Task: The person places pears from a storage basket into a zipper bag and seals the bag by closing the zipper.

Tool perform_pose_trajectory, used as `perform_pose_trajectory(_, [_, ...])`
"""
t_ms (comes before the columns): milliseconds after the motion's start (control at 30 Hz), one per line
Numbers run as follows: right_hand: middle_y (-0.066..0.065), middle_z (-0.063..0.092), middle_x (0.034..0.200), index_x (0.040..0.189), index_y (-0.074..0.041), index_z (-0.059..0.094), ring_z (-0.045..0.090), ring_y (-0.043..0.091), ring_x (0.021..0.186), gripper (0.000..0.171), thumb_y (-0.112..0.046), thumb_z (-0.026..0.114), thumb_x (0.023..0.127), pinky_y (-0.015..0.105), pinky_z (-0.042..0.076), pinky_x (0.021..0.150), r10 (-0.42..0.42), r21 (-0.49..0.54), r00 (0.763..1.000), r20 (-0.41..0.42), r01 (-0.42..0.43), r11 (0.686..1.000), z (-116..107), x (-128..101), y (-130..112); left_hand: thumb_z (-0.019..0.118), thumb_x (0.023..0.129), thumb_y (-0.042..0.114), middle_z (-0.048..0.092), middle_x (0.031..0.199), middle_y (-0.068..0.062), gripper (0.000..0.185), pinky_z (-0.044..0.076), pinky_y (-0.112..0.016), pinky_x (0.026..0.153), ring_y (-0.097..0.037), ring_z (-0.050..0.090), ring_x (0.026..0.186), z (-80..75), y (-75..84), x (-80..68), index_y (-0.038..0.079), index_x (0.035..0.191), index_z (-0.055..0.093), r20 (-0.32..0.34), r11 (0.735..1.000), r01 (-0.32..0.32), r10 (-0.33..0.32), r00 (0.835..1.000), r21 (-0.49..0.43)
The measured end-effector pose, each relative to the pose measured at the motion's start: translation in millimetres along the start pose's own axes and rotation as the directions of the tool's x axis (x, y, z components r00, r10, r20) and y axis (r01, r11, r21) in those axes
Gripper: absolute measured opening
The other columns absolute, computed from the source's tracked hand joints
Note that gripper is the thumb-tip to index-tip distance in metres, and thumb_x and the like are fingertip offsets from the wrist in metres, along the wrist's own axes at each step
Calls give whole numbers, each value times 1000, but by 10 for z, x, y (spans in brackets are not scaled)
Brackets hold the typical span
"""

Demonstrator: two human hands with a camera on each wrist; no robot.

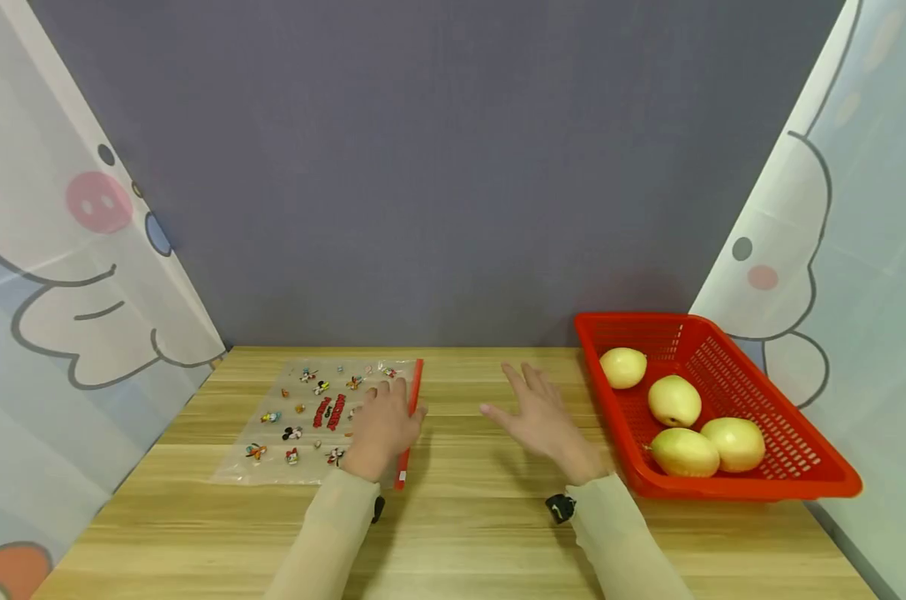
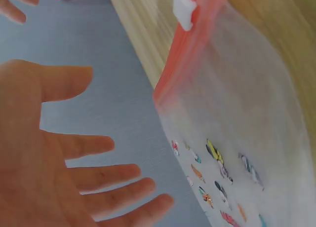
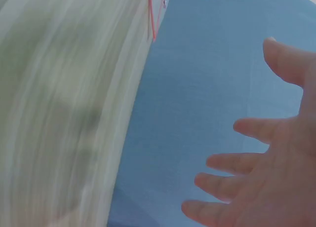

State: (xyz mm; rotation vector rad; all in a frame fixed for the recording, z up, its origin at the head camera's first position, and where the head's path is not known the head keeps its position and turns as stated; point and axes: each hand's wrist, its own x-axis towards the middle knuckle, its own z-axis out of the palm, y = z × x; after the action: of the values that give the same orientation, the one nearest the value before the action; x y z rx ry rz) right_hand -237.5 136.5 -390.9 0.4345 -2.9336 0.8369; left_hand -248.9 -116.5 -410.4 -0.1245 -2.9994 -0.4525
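A clear zip bag printed with small cartoon figures lies flat on the wooden table, its red zipper strip along the right edge. My left hand is over that edge with its fingers straight. In the left wrist view the left hand is spread, holds nothing and is apart from the bag; a white slider sits on the red strip. My right hand is open and empty over the table's middle, between bag and basket. The right hand shows spread fingers.
A red plastic basket stands at the right side of the table with several yellow-green fruits in it. A grey wall closes the back, and cartoon-printed curtains hang on both sides.
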Motion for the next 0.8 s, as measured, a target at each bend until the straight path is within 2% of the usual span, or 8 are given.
perform_pose_trajectory(167, [24, 17, 166, 161, -12, 28, 19, 47, 150, 83, -55, 60, 98, 69, 22, 117, 26, 69, 1000, -6, -25, 997, 65, 44, -16, 60, 100, 46, 48, 144, -29, 69, 51, -69, 90, -52, 44, 132, 22, 21, 39, 1, 150, 43, 55, 999, 48, -50, 997, 24])
perform_pose_trajectory(367, [25, 26, 162, 159, -8, 33, 26, 45, 148, 77, -48, 62, 100, 66, 25, 118, 14, 153, 1000, -4, -13, 988, 164, 92, -30, 62, 99, 45, 51, 139, -30, 67, 53, -66, 89, -52, 48, 129, 82, 12, 77, 0, 146, 49, 92, 996, 73, -77, 993, 46])
perform_pose_trajectory(600, [17, 37, 160, 157, -8, 37, 34, 39, 146, 72, -48, 59, 101, 58, 28, 119, 16, 206, 1000, -4, -14, 978, 237, 124, -71, 67, 97, 37, 52, 136, -31, 57, 56, -62, 83, -50, 49, 127, 161, -4, 83, -1, 138, 55, 116, 996, 77, -81, 990, 38])
perform_pose_trajectory(800, [19, 40, 157, 155, -8, 41, 36, 40, 145, 67, -47, 57, 102, 59, 30, 118, 40, 238, 999, -3, -38, 971, 272, 126, -86, 66, 97, 22, 60, 121, -28, 42, 57, -59, 80, -48, 59, 113, 187, -8, 88, -2, 131, 59, 129, 999, 40, -44, 991, 36])
